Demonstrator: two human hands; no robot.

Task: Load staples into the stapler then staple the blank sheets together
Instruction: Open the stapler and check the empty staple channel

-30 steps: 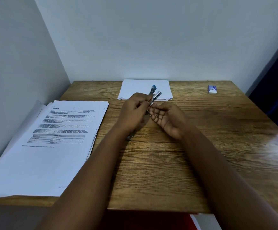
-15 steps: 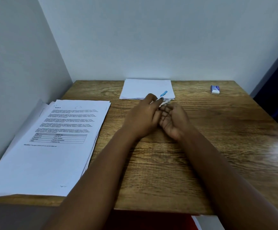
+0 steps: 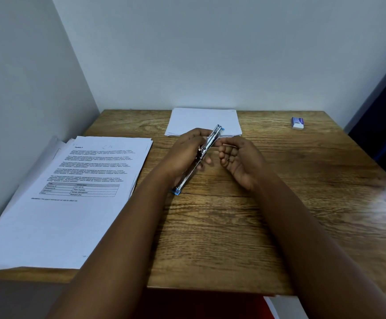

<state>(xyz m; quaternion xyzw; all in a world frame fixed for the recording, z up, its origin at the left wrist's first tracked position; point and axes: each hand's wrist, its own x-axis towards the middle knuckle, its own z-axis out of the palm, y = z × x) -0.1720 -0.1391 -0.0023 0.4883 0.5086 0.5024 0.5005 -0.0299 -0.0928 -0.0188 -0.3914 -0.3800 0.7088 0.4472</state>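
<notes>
My left hand (image 3: pixel 184 153) grips a silver and blue stapler (image 3: pixel 211 140), swung open, its far end pointing up toward the back of the table and its near blue end (image 3: pixel 177 191) low by my wrist. My right hand (image 3: pixel 238 158) sits just to the right of the stapler, palm turned up with fingers curled and fingertips close to the metal arm; whether they pinch staples is too small to tell. A stack of blank white sheets (image 3: pixel 203 119) lies at the back centre of the wooden table (image 3: pixel 233 226), just behind both hands.
A thick pile of printed pages (image 3: pixel 72 192) covers the table's left side and hangs over its front edge. A small blue and white staple box (image 3: pixel 298 123) sits at the back right. Walls close in on the left and behind; a dark panel stands at right.
Half a second ago both hands lay low and close together with the stapler mostly hidden. Now the left hand has raised and tilted the opened stapler, and the right hand has drawn slightly apart.
</notes>
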